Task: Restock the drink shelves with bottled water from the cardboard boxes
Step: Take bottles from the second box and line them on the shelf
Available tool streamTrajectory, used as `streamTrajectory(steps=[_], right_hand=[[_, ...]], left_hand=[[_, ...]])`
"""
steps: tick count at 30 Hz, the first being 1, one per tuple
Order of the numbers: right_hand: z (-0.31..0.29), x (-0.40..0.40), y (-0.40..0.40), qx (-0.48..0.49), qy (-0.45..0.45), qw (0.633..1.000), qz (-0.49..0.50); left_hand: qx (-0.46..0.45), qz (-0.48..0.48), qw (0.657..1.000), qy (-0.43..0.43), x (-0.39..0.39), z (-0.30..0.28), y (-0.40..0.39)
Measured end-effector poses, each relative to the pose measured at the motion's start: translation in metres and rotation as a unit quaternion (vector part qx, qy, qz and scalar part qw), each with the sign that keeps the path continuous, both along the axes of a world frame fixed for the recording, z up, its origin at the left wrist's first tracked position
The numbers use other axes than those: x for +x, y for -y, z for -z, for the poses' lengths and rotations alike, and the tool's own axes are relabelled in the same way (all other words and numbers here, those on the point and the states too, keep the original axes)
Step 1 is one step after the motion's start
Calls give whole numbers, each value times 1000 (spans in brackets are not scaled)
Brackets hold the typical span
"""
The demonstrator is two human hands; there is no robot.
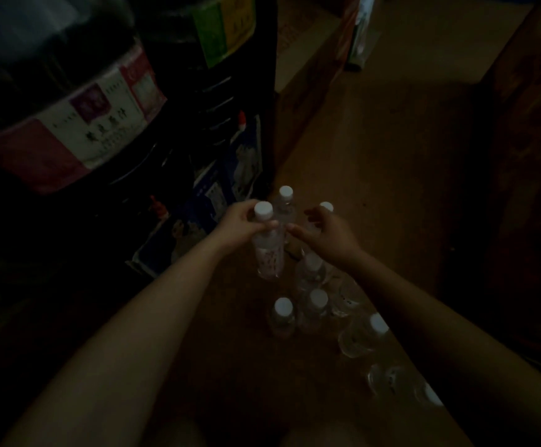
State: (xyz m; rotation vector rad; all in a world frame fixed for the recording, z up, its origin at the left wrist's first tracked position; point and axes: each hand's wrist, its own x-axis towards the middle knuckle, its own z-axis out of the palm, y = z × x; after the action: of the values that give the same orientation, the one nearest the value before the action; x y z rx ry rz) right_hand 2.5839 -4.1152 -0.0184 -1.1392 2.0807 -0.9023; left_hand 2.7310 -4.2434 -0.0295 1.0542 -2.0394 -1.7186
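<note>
Crouching low in very dim light, the person reaches both bare arms forward over a brown surface that looks like cardboard [375, 150]. Nearest us, white-capped water bottles stand loose on it: one at [283, 316], one just beside it [316, 306], another off to the right [364, 333], and one right by the edge, barely made out [424, 393]. Further on, the left hand [240, 222] grips a water bottle [267, 250] around its neck just under the white cap, thumb and fingers curled round it, bottle upright and slightly tilted. The right hand [329, 235] sits just beside it, fingers loosely curled, index finger stretched toward the held bottle; whether it touches, I can't tell. Behind the hands, two more bottles stand: one at [286, 204], and one mostly hidden by the right hand [326, 206]. Far left, big dark jugs with a pink-and-white label [95, 124]. Far back, a cardboard box [304, 59].
</note>
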Motion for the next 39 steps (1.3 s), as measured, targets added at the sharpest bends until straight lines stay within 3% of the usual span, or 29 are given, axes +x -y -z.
streamTrajectory(steps=[6, 10, 14, 27, 32, 39], right_hand=[[-58, 12, 15, 5, 38, 998, -55], [-125, 23, 29, -1, 153, 982, -106], [-210, 23, 44, -12, 185, 973, -136], [-533, 47, 105, -83, 127, 975, -165], [-622, 68, 140, -93, 105, 971, -194], [-699, 110, 210, -98, 99, 962, -235]], left_hand=[[-66, -24, 996, -47, 16, -107, 24], [-75, -32, 995, -61, 16, -201, 35], [-83, -58, 991, -86, 10, -301, 37], [-72, -161, 975, -135, 40, -640, 64], [-59, -230, 962, -134, 68, -725, 87], [-102, -184, 974, -79, 132, -797, 117]])
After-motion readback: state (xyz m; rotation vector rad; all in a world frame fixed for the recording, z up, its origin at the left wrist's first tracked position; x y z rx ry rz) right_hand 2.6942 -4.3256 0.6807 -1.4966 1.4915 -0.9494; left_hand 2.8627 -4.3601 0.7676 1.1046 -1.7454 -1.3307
